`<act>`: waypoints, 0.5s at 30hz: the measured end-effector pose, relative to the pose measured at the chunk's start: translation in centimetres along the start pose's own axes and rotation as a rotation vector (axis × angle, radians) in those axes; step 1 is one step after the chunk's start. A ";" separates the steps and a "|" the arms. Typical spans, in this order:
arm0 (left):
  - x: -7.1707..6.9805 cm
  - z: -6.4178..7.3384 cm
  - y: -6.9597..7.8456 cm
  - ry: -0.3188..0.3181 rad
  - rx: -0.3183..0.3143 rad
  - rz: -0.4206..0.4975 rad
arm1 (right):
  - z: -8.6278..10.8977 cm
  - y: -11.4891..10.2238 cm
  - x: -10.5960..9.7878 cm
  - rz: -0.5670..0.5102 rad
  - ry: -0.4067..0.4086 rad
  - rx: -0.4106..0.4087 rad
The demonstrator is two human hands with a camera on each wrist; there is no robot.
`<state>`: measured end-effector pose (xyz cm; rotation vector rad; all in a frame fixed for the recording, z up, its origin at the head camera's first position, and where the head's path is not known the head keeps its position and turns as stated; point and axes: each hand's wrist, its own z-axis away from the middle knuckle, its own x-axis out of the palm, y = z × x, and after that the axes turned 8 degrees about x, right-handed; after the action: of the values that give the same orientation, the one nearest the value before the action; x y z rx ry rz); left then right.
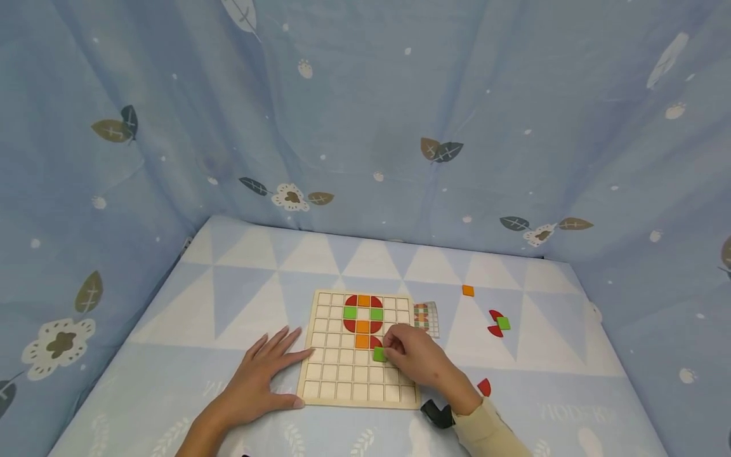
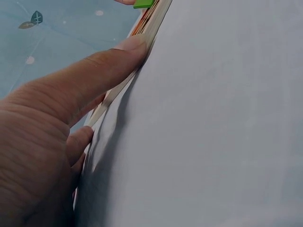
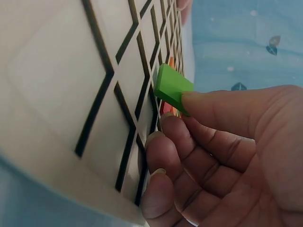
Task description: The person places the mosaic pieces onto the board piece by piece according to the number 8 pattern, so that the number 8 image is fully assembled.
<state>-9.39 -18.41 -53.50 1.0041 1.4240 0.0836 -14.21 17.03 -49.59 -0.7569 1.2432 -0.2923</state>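
A wooden grid board lies on the table, with orange and green squares and red quarter-round pieces set in its upper middle cells. My right hand pinches a green square tile between thumb and index finger, tilted over the grid just below a red piece beside the lower orange square. In the right wrist view the other fingers curl close to the board's surface. With fingers spread, my left hand rests at the board's left side, its thumb against the edge.
A printed pattern card lies at the board's right edge, partly behind my right hand. Farther right are an orange square, a loose green square touching red pieces, and another red piece. A black object sits by my right wrist.
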 end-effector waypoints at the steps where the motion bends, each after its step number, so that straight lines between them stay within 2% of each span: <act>1: 0.0 0.0 0.0 0.002 -0.003 0.004 | -0.1 -0.1 0.0 -0.003 -0.006 0.001; 8: 0.0 -0.1 0.1 -0.007 -0.016 0.003 | -0.4 -0.2 0.3 0.015 -0.032 0.005; 15: 0.0 -0.1 0.0 -0.022 -0.025 0.008 | -0.3 -0.4 0.6 0.064 -0.018 0.002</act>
<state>-9.47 -18.31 -53.48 0.9868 1.3956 0.0955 -14.21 16.28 -49.74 -0.7150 1.2477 -0.2339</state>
